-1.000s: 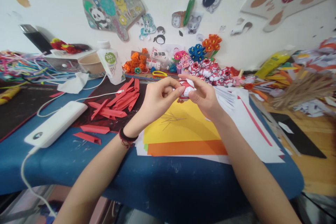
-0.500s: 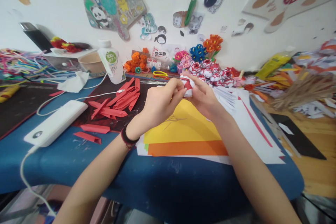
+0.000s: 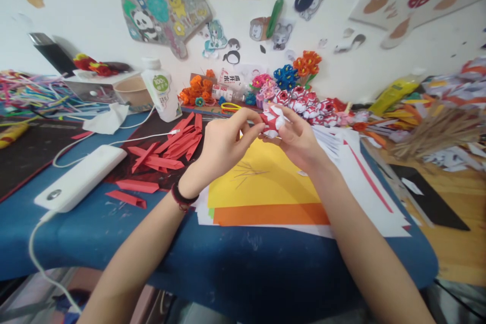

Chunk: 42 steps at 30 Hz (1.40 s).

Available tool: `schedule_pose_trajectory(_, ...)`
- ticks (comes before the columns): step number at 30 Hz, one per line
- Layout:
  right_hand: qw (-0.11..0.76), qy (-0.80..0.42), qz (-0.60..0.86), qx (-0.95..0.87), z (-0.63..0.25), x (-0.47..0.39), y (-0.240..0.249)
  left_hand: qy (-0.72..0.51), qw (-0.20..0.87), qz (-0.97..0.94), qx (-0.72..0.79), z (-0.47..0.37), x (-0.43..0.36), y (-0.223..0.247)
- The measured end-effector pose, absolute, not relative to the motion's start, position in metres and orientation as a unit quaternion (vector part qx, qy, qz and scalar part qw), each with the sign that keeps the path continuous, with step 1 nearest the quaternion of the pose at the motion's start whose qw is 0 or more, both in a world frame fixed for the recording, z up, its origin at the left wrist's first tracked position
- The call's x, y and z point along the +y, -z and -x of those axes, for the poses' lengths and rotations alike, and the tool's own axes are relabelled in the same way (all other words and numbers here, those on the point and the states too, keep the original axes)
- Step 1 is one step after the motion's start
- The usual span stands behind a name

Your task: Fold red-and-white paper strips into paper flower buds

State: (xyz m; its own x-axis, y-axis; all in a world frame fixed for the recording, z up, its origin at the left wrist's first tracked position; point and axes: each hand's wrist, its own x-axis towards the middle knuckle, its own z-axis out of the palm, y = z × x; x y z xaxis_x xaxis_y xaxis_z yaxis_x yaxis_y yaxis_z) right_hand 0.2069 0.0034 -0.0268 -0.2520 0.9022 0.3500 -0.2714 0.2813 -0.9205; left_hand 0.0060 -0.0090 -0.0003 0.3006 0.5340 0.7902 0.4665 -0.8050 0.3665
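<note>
Above the paper stack, a red and white folded paper flower [image 3: 274, 121] is held between my two hands. My right hand [image 3: 298, 136] cups it from the right, thumb in front and fingers behind. At its left edge, my left hand [image 3: 231, 139] pinches a red part with thumb and forefinger. Beneath them lie yellow paper [image 3: 266, 182] and orange paper [image 3: 269, 214], with several thin brown sticks [image 3: 248, 172] on the yellow sheet. Finished-looking red and white paper flowers [image 3: 304, 101] sit in a cluster just behind my right hand.
Folded red paper strips [image 3: 170, 149] lie on a dark mat at the left, near a white power bank [image 3: 81, 177] with its cable. A white bottle [image 3: 161, 88] stands behind them. Brown paper strips [image 3: 429, 134] are piled at the right.
The paper flower has turned, showing more of its red and white petals. My left hand has shifted slightly left, its pinch now at the flower's left edge.
</note>
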Motion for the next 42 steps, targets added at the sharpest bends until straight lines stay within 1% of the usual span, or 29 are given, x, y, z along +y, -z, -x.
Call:
schedule_pose_trajectory(4,0.557,-0.505,0.262,-0.605,-0.207,0.004,0.027,-0.503,0.025,-0.801,0.325,-0.009,-0.011,0.000)
schedule_pose_trajectory(10,0.563,-0.458,0.265,-0.635,-0.209,0.007,0.032,-0.486,0.046,-0.801,0.348,-0.011,-0.013,0.000)
schedule_pose_trajectory(13,0.559,-0.438,0.277,-0.647,-0.209,0.007,0.033,-0.483,0.026,-0.798,0.359,-0.011,-0.013,0.002)
schedule_pose_trajectory(16,0.550,-0.426,0.291,-0.656,-0.206,0.007,0.034,-0.471,-0.023,-0.802,0.366,-0.012,-0.013,0.005)
schedule_pose_trajectory(21,0.562,-0.433,0.304,-0.636,-0.200,0.007,0.035,-0.403,-0.162,-0.817,0.379,-0.014,-0.013,0.011)
schedule_pose_trajectory(25,0.566,-0.442,0.305,-0.626,-0.200,0.007,0.033,-0.377,-0.204,-0.816,0.388,-0.014,-0.014,0.013)
schedule_pose_trajectory(31,0.571,-0.437,0.316,-0.619,-0.199,0.003,0.029,-0.399,-0.209,-0.813,0.369,-0.013,-0.011,0.013)
schedule_pose_trajectory(36,0.562,-0.426,0.331,-0.627,-0.197,0.002,0.029,-0.386,-0.226,-0.822,0.352,-0.014,-0.010,0.015)
schedule_pose_trajectory(42,0.552,-0.436,0.317,-0.636,-0.202,0.003,0.030,-0.400,-0.162,-0.815,0.386,-0.012,-0.012,0.011)
